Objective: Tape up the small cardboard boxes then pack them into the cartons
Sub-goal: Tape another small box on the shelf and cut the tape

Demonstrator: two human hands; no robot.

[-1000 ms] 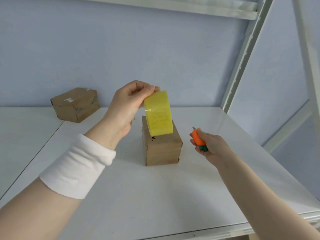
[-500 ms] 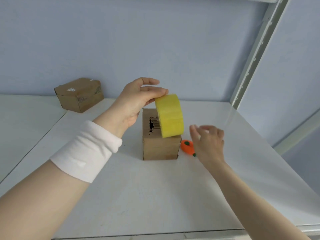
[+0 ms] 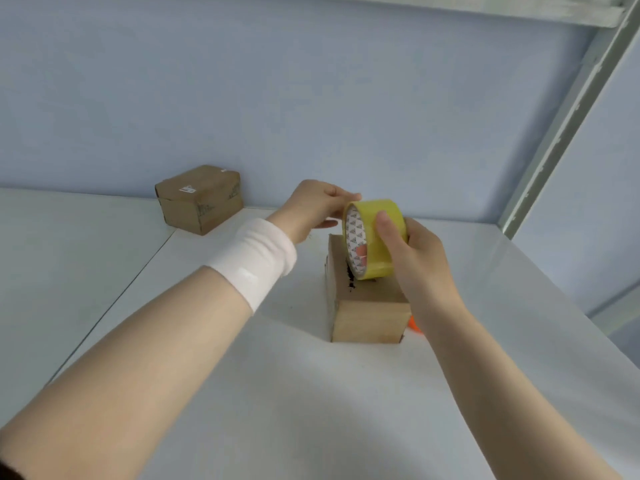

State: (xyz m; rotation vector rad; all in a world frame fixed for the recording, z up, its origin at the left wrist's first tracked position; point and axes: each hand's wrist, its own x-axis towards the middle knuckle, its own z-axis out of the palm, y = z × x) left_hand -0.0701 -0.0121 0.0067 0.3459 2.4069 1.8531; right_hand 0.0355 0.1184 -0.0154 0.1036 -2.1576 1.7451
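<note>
A small brown cardboard box (image 3: 367,315) stands on the white table (image 3: 277,393) in the middle. A yellow tape roll (image 3: 372,233) stands on edge on the box top. My right hand (image 3: 417,261) grips the roll from the right, thumb across its outer face and fingers inside the core. My left hand (image 3: 317,209), with a white wristband, pinches the roll's upper left edge with its fingertips. An orange cutter (image 3: 414,323) lies on the table right of the box, mostly hidden by my right forearm.
A second brown cardboard box (image 3: 201,199) with a white label sits at the back left by the blue wall. A grey shelf upright (image 3: 554,133) rises at the right. A seam between two table tops runs on the left.
My right hand left the orange cutter on the table and took hold of the tape roll. The roll came down onto the box top, turned so its core shows.
</note>
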